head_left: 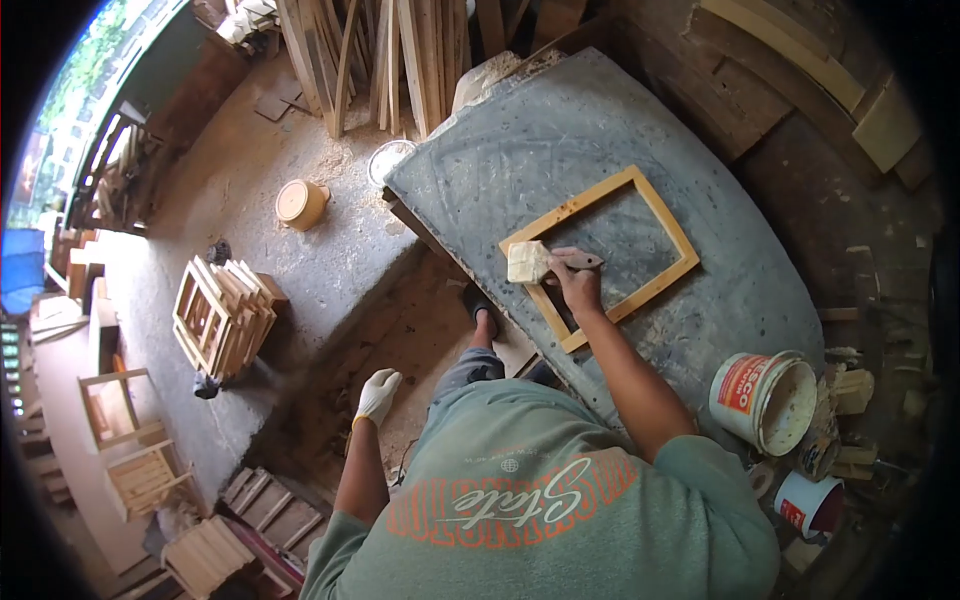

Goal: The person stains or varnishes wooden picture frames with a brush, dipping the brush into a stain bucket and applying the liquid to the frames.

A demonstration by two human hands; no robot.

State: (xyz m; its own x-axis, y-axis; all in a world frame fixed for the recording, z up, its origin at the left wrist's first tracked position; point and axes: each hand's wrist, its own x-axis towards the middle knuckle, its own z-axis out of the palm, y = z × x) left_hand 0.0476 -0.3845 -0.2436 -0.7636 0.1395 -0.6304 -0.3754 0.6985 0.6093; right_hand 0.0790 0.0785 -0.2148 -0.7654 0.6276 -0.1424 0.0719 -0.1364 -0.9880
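A rectangular wooden frame (655, 290) lies flat on the grey tabletop (480, 160). My right hand (577, 285), bare, grips the handle of a wide brush (527, 262). The brush's pale bristles are over the frame's left corner; whether they touch the wood cannot be made out. My left hand (377, 396) wears a white glove and hangs beside my body, away from the table. Its fingers are bent together, and nothing shows in them.
Putty bucket (738, 385) and a smaller tub (800, 497) stand at the right. A stack of wooden frames (225, 318) and a tan bucket (300, 205) are on the raised floor at left. Timber strips (405, 60) lean behind. The table edge is near my legs.
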